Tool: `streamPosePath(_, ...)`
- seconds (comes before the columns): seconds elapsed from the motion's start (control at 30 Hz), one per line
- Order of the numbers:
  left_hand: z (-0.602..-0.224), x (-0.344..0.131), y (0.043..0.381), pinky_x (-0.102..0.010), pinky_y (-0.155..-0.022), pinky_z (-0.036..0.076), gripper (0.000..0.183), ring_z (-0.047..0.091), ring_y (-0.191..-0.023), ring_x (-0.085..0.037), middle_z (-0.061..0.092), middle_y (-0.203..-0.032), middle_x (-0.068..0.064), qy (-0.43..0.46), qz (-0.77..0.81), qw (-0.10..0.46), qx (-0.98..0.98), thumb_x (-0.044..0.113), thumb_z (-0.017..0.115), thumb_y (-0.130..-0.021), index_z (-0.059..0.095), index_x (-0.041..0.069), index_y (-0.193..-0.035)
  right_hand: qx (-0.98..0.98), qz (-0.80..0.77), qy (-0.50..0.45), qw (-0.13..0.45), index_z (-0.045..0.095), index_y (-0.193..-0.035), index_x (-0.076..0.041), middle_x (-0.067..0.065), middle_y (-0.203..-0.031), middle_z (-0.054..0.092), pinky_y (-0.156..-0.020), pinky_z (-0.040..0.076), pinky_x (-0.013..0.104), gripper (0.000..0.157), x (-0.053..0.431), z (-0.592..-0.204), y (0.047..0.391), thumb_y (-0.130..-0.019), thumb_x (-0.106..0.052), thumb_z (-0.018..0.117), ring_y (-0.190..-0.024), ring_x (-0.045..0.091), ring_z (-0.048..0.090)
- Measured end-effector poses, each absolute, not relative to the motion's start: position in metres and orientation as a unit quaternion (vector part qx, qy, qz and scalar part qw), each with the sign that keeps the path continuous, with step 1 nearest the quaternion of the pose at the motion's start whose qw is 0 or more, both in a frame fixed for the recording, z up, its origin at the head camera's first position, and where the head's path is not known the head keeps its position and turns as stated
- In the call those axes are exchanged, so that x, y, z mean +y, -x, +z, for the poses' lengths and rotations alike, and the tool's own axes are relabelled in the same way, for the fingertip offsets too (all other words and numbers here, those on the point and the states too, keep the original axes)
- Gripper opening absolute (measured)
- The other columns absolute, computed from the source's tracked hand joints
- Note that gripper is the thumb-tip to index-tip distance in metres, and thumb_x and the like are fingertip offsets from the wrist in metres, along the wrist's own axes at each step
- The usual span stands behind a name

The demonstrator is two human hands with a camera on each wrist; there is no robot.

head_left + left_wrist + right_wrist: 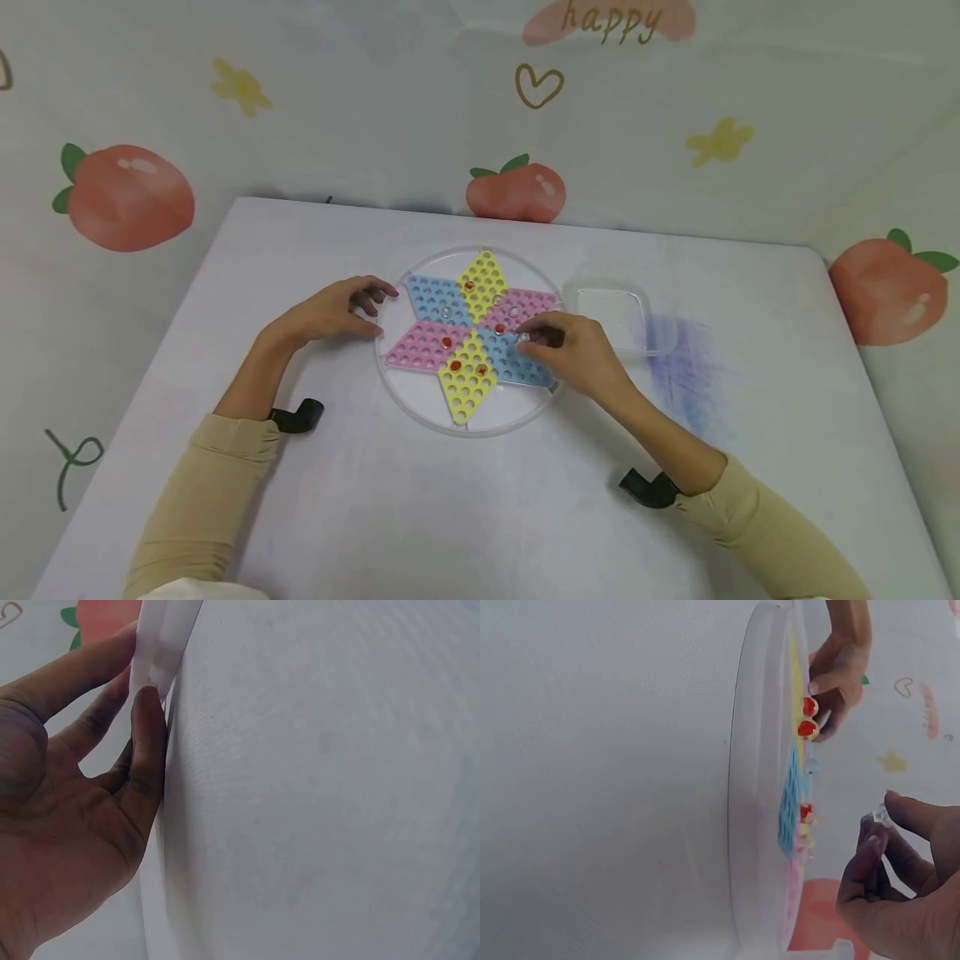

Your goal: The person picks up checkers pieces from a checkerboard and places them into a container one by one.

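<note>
A round Chinese checkers board [405, 392] with a star of yellow, pink and blue holed sections lies on the table. Between thumb and fingertips, my right hand [581, 350] pinches a clear marble [881, 817] over the right-hand blue section. At the board's left rim [161, 645], the fingertips of my left hand [337, 307] touch the edge, fingers loosely bent. Several red marbles [455, 367] sit in holes around the star. Clear marbles [446, 312] stand in the upper blue and pink sections.
Behind my right hand, a transparent plastic box [648, 350] stands at the board's right. A purple-blue smudge [686, 375] marks the white table [420, 517] beyond it. A curtain [375, 108] printed with fruit hangs along the table's far edge.
</note>
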State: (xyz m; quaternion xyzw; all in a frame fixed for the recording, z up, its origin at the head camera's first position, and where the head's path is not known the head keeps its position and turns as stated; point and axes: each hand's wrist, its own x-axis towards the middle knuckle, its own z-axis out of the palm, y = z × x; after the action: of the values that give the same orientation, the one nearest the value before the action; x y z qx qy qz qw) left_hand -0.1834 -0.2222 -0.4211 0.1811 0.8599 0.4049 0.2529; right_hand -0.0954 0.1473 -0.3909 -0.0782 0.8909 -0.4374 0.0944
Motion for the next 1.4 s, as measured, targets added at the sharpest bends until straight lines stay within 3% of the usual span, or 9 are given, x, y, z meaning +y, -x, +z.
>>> streamPosePath(1.0,-0.421,-0.222,0.185,-0.042,-0.093,0.04,0.06,0.053,-0.108,-0.027,0.054,-0.118,-0.014,-0.172,0.399,0.257,0.863,0.006,0.079,-0.081,0.054,0.007,-0.135,0.876,-0.475,0.08,0.024,0.071,-0.103,-0.006,0.006,-0.089,0.067,-0.068,0.049,0.018,0.02,0.178,-0.376,0.111,-0.086,-0.012,0.078,-0.077,0.018,0.061)
streamPosePath(1.4,-0.419,-0.221,0.182,-0.039,-0.092,0.042,0.059,0.054,-0.108,-0.028,0.054,-0.119,-0.014,-0.18,0.402,0.248,0.863,0.006,0.079,-0.082,0.054,0.005,-0.135,0.867,-0.495,0.059,0.003,0.071,-0.107,-0.004,0.009,-0.095,0.066,-0.07,0.047,0.015,0.024,0.201,-0.376,0.121,-0.087,-0.017,0.077,-0.079,0.013,0.059)
